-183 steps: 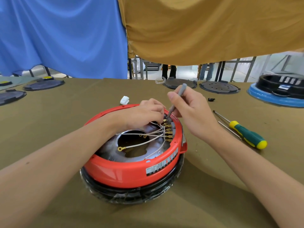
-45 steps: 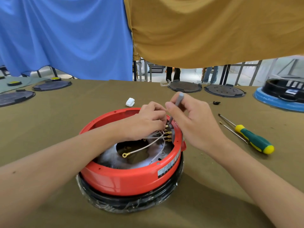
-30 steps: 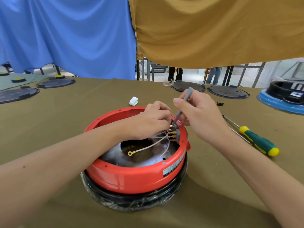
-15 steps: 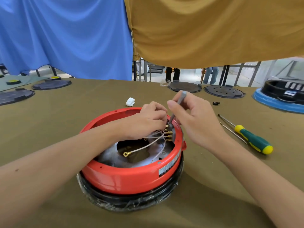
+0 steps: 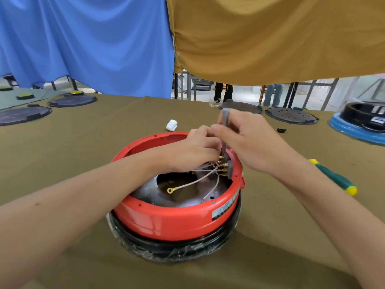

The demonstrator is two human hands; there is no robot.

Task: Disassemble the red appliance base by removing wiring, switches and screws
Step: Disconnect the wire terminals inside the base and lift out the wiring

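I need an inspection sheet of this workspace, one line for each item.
Surface: table under an olive cloth.
Job's things: red base, open side up, on a black ring; grey tool at the brass terminals.
Clutter: green screwdriver, white piece, small black part, dark round plates, blue-rimmed unit.
Grippers: left hand at the terminals, fingertips hidden; right hand grips the tool.
Cables: white wires, one free with a ring lug.
Surroundings: blue curtain, tan curtain.
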